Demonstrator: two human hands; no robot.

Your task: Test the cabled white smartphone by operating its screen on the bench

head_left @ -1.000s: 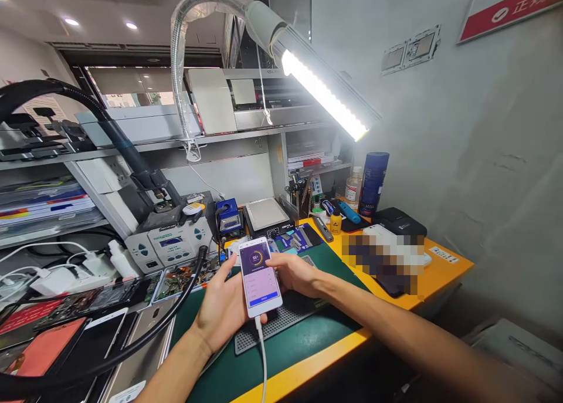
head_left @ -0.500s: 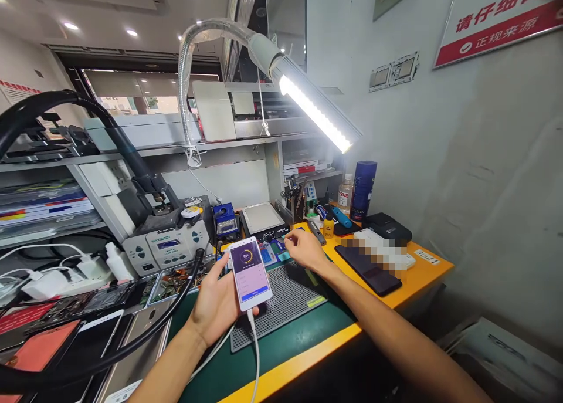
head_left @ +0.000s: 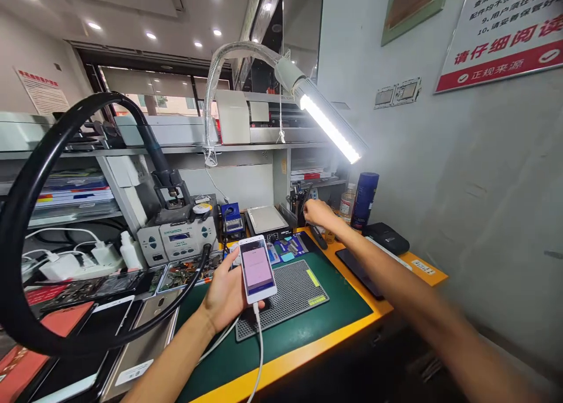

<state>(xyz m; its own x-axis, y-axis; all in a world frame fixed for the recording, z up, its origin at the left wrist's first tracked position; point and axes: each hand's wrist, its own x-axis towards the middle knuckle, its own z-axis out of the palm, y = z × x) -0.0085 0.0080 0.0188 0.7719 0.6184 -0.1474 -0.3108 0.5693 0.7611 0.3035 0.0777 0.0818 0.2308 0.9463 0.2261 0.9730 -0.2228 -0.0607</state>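
My left hand (head_left: 227, 294) holds a white smartphone (head_left: 257, 269) upright, its lit screen turned towards me. A white charging cable (head_left: 259, 338) is plugged into the phone's lower edge and hangs down past the table edge. My right hand (head_left: 320, 213) reaches to the back of the desk, beside a holder of thin tools (head_left: 295, 199). Its fingers are curled together, and what they grip, if anything, is hidden. Under the phone lies a grey perforated mat (head_left: 292, 297) on a green work mat (head_left: 343, 297).
A black hose (head_left: 26, 227) arches over the left side. Several phones, one a gold phone (head_left: 143, 338), lie there beside a grey soldering station (head_left: 182, 239). A lit lamp (head_left: 329, 124) hangs above. A blue can (head_left: 366, 199) and a dark phone (head_left: 358, 271) are at right.
My right hand has moved up and away from me, from above the mat to the tool holder. The phone's screen has changed to a plainer pink page. My view has shifted slightly.
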